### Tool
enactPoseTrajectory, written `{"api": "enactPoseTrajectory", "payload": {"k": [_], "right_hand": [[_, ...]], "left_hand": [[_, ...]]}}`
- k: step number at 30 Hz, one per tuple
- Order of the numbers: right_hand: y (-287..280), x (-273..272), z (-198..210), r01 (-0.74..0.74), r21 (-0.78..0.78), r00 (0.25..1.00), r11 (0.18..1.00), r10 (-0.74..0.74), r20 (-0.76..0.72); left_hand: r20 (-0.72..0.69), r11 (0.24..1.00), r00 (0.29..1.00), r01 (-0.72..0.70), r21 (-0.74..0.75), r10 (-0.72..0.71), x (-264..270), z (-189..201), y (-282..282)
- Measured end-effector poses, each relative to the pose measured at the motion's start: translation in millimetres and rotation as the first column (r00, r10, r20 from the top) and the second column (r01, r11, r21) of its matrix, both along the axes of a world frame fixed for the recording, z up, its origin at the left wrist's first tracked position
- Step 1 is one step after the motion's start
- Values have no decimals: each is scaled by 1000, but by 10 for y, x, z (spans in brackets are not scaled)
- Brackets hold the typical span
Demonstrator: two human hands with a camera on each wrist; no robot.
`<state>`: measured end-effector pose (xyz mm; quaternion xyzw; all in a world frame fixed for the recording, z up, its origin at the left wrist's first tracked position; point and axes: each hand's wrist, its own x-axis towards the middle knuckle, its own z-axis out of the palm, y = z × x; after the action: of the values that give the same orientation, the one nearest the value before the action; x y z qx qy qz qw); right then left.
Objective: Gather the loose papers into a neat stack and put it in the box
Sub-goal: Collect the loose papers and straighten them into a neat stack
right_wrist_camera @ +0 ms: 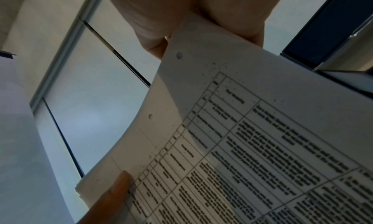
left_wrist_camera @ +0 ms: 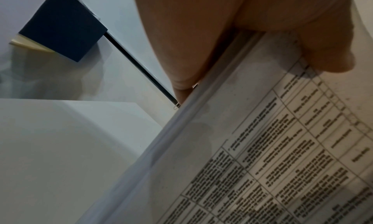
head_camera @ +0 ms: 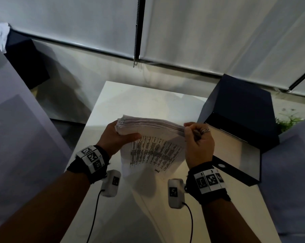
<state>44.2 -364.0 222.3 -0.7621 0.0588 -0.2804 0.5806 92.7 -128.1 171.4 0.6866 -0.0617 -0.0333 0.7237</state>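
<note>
A thick stack of printed papers (head_camera: 153,141) stands on edge above the white table (head_camera: 130,95), its front sheet showing a table of text. My left hand (head_camera: 118,135) grips the stack's left end, thumb across the front sheet. My right hand (head_camera: 197,137) grips the right end, with rings on its fingers. The dark blue box (head_camera: 239,109) stands open just right of the stack, lid raised, pale interior (head_camera: 230,149) showing. In the left wrist view the stack (left_wrist_camera: 242,139) fills the frame under my thumb. In the right wrist view the front sheet (right_wrist_camera: 252,131) shows punch holes.
A second dark box (head_camera: 27,62) sits on the floor at far left, also seen as the dark box (left_wrist_camera: 64,24). White blinds (head_camera: 200,32) hang behind the table. A green plant (head_camera: 286,120) peeks out right of the box. Cables run from both wrist cameras.
</note>
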Motion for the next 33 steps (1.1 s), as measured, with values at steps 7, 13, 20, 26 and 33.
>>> {"api": "enactPoseTrajectory", "payload": {"k": [7,13,20,26,33], "right_hand": [[-72,-4,-35,66,60,998,996,-65,-19],[-34,5,-50,-5,111,1000,994,7,-21],[-36,-38,-161,-130,276,971,952,178,-159],[-49,-28,-70,-121,253,987,960,143,-73],[18,-81,-90,-162,242,984,957,174,-31]], "left_hand": [[-7,1000,1000,7,-12,-7,14,-16,-4],[12,999,999,-45,1,45,5,3,-28],[-10,982,983,-182,53,182,12,-39,-49],[135,968,967,-230,101,216,-15,173,-105],[41,984,985,-169,57,167,-97,56,-1]]}}
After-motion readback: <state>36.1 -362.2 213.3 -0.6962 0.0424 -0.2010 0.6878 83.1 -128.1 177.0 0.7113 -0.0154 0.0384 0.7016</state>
